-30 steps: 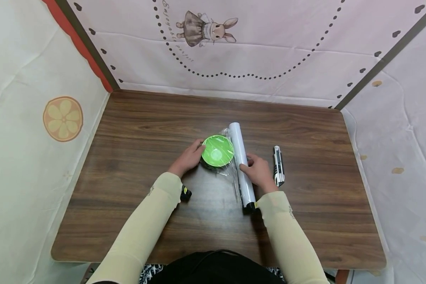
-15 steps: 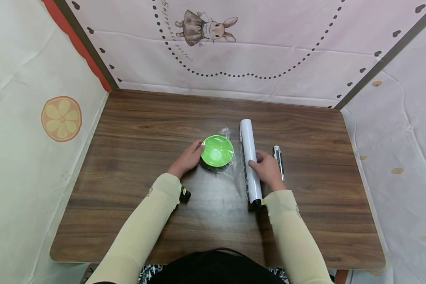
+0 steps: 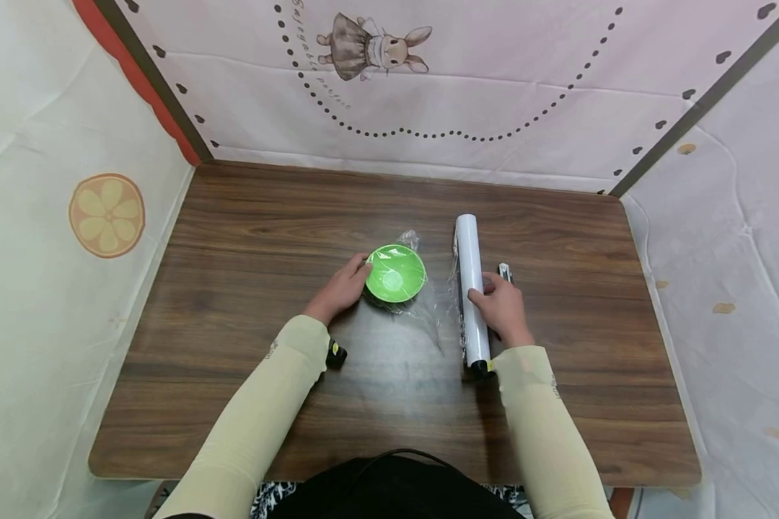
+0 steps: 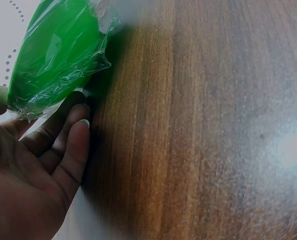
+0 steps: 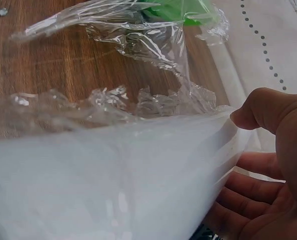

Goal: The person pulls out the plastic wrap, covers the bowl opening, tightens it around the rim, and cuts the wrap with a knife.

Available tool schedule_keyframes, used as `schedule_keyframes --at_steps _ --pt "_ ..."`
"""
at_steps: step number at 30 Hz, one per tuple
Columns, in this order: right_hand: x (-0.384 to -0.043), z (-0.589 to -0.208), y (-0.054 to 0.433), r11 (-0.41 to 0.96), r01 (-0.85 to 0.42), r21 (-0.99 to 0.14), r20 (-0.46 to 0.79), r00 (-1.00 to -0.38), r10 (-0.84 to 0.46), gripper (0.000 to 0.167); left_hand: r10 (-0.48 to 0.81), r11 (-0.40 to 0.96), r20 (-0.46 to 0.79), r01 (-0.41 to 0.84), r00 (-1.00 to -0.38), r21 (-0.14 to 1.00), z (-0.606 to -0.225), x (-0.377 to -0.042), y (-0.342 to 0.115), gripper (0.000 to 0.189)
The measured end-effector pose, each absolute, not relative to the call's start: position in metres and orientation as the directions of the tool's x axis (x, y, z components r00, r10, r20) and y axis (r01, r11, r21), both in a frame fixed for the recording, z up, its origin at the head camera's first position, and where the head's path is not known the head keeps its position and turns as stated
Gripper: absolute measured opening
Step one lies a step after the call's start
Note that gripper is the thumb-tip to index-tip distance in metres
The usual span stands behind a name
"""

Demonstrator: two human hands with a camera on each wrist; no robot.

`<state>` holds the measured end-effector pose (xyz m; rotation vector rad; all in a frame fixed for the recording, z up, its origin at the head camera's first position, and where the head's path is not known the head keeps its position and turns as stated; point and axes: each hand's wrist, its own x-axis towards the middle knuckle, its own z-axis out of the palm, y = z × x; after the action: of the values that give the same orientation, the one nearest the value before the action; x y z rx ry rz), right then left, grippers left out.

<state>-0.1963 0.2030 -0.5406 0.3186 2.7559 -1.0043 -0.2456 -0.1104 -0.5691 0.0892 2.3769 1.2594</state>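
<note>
A green bowl (image 3: 394, 275) covered with clear plastic wrap stands mid-table. My left hand (image 3: 340, 290) grips its left side, thumb at the rim and fingers curled beneath the edge. In the left wrist view, crinkled film clings around the bowl (image 4: 58, 55). To the right, my right hand (image 3: 503, 310) grips a white roll of plastic wrap (image 3: 470, 281) between thumb and fingers, the roll pointing away from me. Loose film (image 3: 428, 313) trails from the bowl toward the roll. The right wrist view shows a ragged film edge (image 5: 108, 102) along the roll.
A utility knife (image 3: 505, 272) lies just right of the roll, mostly hidden behind my right hand. The wooden table (image 3: 266, 216) is bounded by printed cloth walls (image 3: 526, 108) at the back and sides.
My right hand has carried the roll rightward, away from the bowl, widening the gap and covering most of the knife. The left hand and bowl have stayed nearly in place.
</note>
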Motion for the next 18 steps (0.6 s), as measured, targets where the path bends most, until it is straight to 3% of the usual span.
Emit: schedule_keyframes --at_steps 18 --pt "-0.1945 -0.5433 0.2073 0.756 0.272 -0.596 -0.247 -0.957 0.15 0.055 0.258 0.591 -0.385 -0.171 -0.886 0.789 -0.5701 -0.2462 -0.1102 0.055"
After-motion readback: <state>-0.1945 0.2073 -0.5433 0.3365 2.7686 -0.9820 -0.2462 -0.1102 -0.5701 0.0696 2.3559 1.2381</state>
